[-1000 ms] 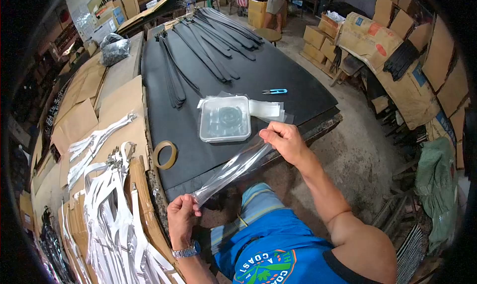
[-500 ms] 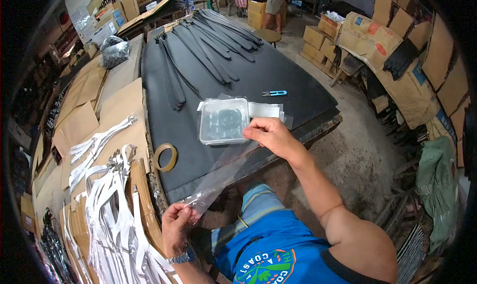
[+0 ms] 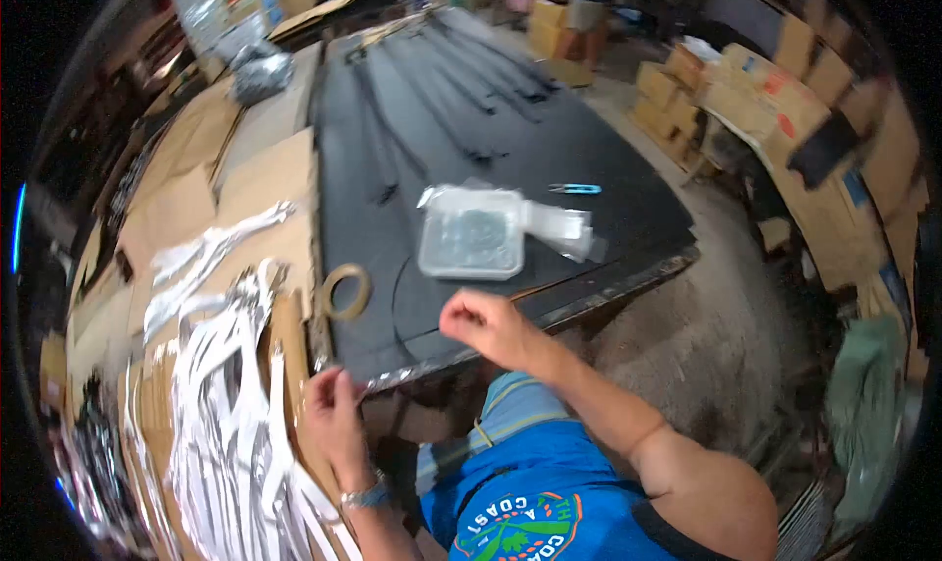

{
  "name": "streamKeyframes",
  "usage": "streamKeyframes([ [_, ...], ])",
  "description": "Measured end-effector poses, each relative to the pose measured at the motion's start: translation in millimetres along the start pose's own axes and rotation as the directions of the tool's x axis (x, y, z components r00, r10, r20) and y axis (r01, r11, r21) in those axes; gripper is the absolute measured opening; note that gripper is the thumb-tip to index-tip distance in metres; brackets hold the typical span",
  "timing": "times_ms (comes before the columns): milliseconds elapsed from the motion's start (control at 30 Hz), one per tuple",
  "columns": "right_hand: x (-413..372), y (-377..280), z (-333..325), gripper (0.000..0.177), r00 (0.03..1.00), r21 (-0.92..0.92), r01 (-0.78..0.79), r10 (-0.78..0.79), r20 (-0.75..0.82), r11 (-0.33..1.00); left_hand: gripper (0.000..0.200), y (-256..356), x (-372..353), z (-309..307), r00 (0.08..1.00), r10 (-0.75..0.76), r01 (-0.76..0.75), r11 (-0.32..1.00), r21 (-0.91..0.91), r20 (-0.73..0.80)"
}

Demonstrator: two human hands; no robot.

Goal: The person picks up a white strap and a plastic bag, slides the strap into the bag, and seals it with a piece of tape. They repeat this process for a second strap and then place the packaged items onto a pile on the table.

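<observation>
My left hand [image 3: 336, 419] is closed at the table's front edge, its fingertips at one end of a shiny clear plastic film [image 3: 397, 375]. My right hand [image 3: 488, 333] is over the edge with fingers curled together; what they hold is blurred. Beyond it a translucent plastic box [image 3: 473, 235] rests on the black table surface [image 3: 589, 232], with clear and white packets [image 3: 561, 229] beside it. A roll of tan tape [image 3: 347, 292] lies left of the box, and blue-handled snips [image 3: 575, 189] lie behind the packets.
White straps [image 3: 221, 394] with metal clips lie on cardboard at the left. Black straps [image 3: 446, 119] spread over the table's far part. A grey plastic bag [image 3: 262, 75] sits at the back left. Cardboard boxes [image 3: 667, 100] and another person [image 3: 587, 16] are at the back right.
My right hand has moved down and left, away from the box, closer to my left hand. My left hand has shifted slightly left and up. The whole view has shifted and blurred.
</observation>
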State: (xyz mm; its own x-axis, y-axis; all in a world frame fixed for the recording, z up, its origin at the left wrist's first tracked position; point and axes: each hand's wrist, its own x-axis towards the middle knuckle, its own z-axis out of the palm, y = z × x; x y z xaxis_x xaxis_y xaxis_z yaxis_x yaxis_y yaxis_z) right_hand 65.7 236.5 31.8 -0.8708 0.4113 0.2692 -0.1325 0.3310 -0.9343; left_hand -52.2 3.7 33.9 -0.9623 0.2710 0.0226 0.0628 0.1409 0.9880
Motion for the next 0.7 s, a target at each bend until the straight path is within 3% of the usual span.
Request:
streamKeyframes([
  [67,-25.5,12.9,34.5,0.021,0.982,0.091,-0.171,0.163,0.091,0.981,0.008,-13.7,-8.6,19.1,0.969,0.242,-0.229,0.956,0.182,-0.05],
  [133,-43.7,22.3,63.7,0.029,0.938,0.185,-0.317,0.279,0.204,0.93,0.011,-17.9,-20.1,27.6,0.875,0.481,-0.457,0.782,0.425,0.057],
  [200,-50.7,30.5,75.6,0.046,0.875,0.362,-0.464,0.356,0.328,0.808,0.017,-21.2,-31.9,37.4,0.816,0.557,-0.558,0.686,0.468,0.157],
  [233,-51.7,31.4,75.0,0.058,0.855,0.335,-0.489,0.367,0.367,0.805,0.017,-24.0,-39.4,42.2,0.834,0.526,-0.536,0.703,0.467,0.166],
  [333,-51.4,38.0,80.0,0.056,0.807,0.359,-0.583,0.47,0.357,0.729,0.019,-29.3,-49.1,45.6,0.823,0.513,-0.562,0.676,0.476,0.243],
  [500,-47.4,41.2,81.9,0.027,0.798,0.495,-0.602,0.463,0.385,0.627,0.026,-28.5,-60.3,37.5,0.827,0.47,-0.562,0.69,0.457,0.308],
  [700,-51.8,56.0,83.1,0.024,0.795,0.577,-0.606,0.457,0.4,0.548,0.022,-23.7,-43.3,25.2,0.849,0.374,-0.48,0.842,0.246,0.374],
])
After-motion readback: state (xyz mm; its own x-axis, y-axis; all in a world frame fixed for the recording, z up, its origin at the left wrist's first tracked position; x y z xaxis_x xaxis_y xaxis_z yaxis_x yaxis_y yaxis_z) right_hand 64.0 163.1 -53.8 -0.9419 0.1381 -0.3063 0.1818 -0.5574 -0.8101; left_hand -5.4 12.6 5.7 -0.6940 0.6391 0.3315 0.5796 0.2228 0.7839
